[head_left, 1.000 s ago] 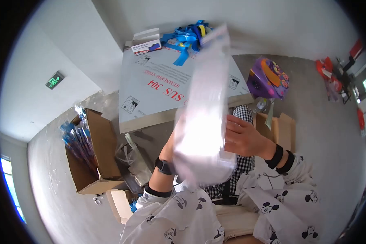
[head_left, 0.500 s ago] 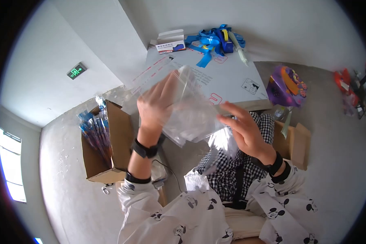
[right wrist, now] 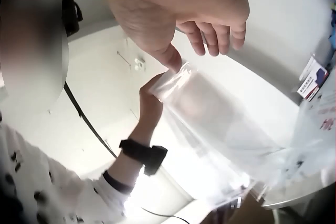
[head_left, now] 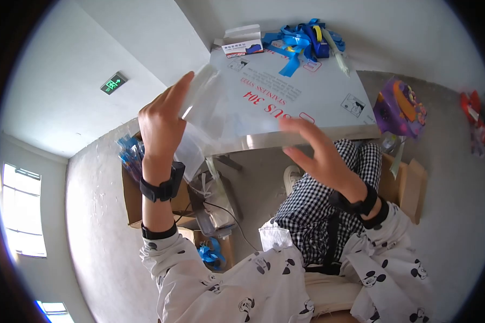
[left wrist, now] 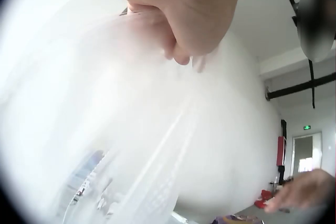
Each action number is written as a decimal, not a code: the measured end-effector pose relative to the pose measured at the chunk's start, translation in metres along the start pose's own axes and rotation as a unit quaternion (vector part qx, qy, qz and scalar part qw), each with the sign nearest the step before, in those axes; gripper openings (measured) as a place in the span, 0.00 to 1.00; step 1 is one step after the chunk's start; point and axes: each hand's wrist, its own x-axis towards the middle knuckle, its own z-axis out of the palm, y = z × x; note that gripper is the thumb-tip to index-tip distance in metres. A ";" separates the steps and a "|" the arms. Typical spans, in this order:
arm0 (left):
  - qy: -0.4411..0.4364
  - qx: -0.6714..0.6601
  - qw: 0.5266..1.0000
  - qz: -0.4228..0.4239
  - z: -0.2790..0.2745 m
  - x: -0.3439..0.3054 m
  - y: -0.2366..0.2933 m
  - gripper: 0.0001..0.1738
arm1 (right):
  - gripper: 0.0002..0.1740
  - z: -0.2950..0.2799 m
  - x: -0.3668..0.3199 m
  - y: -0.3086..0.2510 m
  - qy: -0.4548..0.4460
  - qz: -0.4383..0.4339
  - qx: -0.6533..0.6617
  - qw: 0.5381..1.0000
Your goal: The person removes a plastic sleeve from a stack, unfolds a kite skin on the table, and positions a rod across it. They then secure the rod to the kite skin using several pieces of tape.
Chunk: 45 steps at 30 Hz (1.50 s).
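My left hand (head_left: 164,121) is raised at the table's left side and holds a clear plastic bag (head_left: 202,97). In the left wrist view, its fingers curl at the top of the film, partly blurred behind it. From the right wrist view, the bag (right wrist: 226,124) hangs down in a long, see-through sheet with a glossy upper edge. My right hand (head_left: 326,161) hovers in front of the table's near edge, apart from the bag in the head view. Its fingers and thumb are spread, with nothing between them.
The table (head_left: 328,89) carries blue ribbons (head_left: 293,40) and a small printed box (head_left: 243,43). A purple patterned bag (head_left: 399,110) stands to the right. Cardboard boxes (head_left: 413,188) flank the legs, and one at left holds several wrapped items (head_left: 130,156).
My left hand has carried the plastic bag up and left, away from the right hand. The right hand, near the bag before, is now apart from it. The head view has shifted too.
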 end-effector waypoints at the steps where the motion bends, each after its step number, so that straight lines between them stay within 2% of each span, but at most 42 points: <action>1: 0.001 0.009 0.999 0.037 -0.004 0.002 0.006 0.29 | 0.23 0.005 0.014 -0.004 0.016 0.002 0.035 0.999; 3: 0.014 0.035 0.992 0.117 -0.013 0.009 0.018 0.22 | 0.27 0.014 0.039 -0.013 0.051 0.006 0.103 0.993; 6: 0.032 0.060 0.980 0.185 -0.016 0.013 0.030 0.21 | 0.35 0.018 0.060 -0.025 0.025 0.054 0.096 0.994; 10: 0.052 0.061 0.968 0.236 -0.016 0.016 0.042 0.21 | 0.33 0.021 0.059 -0.009 -0.113 0.174 0.222 0.953; 12: 0.050 0.040 0.970 0.236 -0.017 0.018 0.049 0.20 | 0.30 0.014 0.052 -0.009 -0.135 0.212 0.290 0.923; 14: 0.069 0.032 0.967 0.242 -0.007 0.016 0.047 0.22 | 0.29 0.001 0.047 -0.017 -0.125 0.204 0.338 0.910; 15: 0.074 0.023 0.969 0.234 -0.003 0.015 0.047 0.22 | 0.28 -0.005 0.043 -0.020 -0.121 0.199 0.362 0.903; 18: 0.073 -0.006 0.983 0.169 0.007 0.007 0.050 0.22 | 0.26 -0.017 0.030 -0.019 -0.159 0.257 0.295 0.906; 19: 0.074 -0.051 0.986 0.137 0.015 0.003 0.051 0.22 | 0.23 -0.020 0.029 -0.027 -0.144 0.269 0.361 0.881; 21: 0.025 -0.232 0.972 0.033 0.028 -0.013 0.066 0.22 | 0.21 -0.026 0.023 -0.028 -0.094 0.209 0.373 0.899; 22: 0.012 -0.323 0.946 -0.010 0.040 -0.024 0.072 0.23 | 0.20 -0.027 0.020 -0.029 -0.069 0.179 0.379 0.905; 24: -0.040 -0.506 0.854 -0.114 0.049 -0.044 0.098 0.18 | 0.16 -0.028 0.021 -0.036 -0.017 0.159 0.350 0.923; 25: -0.076 -0.605 0.765 -0.207 0.056 -0.058 0.110 0.16 | 0.16 -0.029 0.024 -0.041 0.001 0.156 0.320 0.934; 26: -0.108 -0.688 0.655 -0.294 0.061 -0.070 0.120 0.15 | 0.15 -0.029 0.026 -0.044 0.017 0.152 0.290 0.945; 27: -0.113 -0.757 0.563 -0.311 0.059 -0.077 0.126 0.23 | 0.13 -0.026 0.027 -0.048 0.050 0.152 0.260 0.952; 28: -0.094 -0.837 0.434 -0.320 0.055 -0.080 0.133 0.35 | 0.14 -0.023 0.027 -0.049 0.074 0.158 0.250 0.952; 30: -0.020 -0.914 0.261 -0.310 0.074 -0.101 0.159 0.50 | 0.14 -0.019 0.023 -0.047 0.118 0.166 0.235 0.951; 32: -0.009 -0.908 0.334 -0.254 0.089 -0.117 0.173 0.60 | 0.15 -0.013 0.019 -0.041 0.114 0.172 0.231 0.951; 33: -0.041 -0.891 0.353 -0.282 0.084 -0.119 0.171 0.61 | 0.15 -0.012 0.019 -0.037 0.106 0.190 0.235 0.947; 34: -0.058 -0.863 0.399 -0.304 0.079 -0.119 0.171 0.53 | 0.16 -0.008 0.020 -0.035 0.098 0.207 0.239 0.944; 35: -0.064 -0.845 0.421 -0.323 0.076 -0.120 0.173 0.43 | 0.16 -0.003 0.022 -0.035 0.090 0.220 0.240 0.941; 36: -0.070 -0.826 0.442 -0.342 0.076 -0.121 0.175 0.33 | 0.16 0.006 0.025 -0.037 0.086 0.226 0.240 0.940; 39: -0.047 -0.748 0.486 -0.450 0.089 -0.137 0.180 0.15 | 0.20 0.037 0.030 -0.039 0.074 0.237 0.214 0.945; 42: 0.025 -0.723 0.462 -0.513 0.088 -0.147 0.172 0.09 | 0.23 0.054 0.024 -0.016 0.046 0.138 0.029 0.989; 43: 0.057 -0.728 0.439 -0.524 0.091 -0.154 0.167 0.12 | 0.33 0.055 0.026 -0.007 0.075 0.023 -0.114 0.990; 45: 0.092 -0.722 0.406 -0.552 0.089 -0.162 0.153 0.11 | 0.39 0.058 0.025 -0.009 0.033 0.107 0.104 0.988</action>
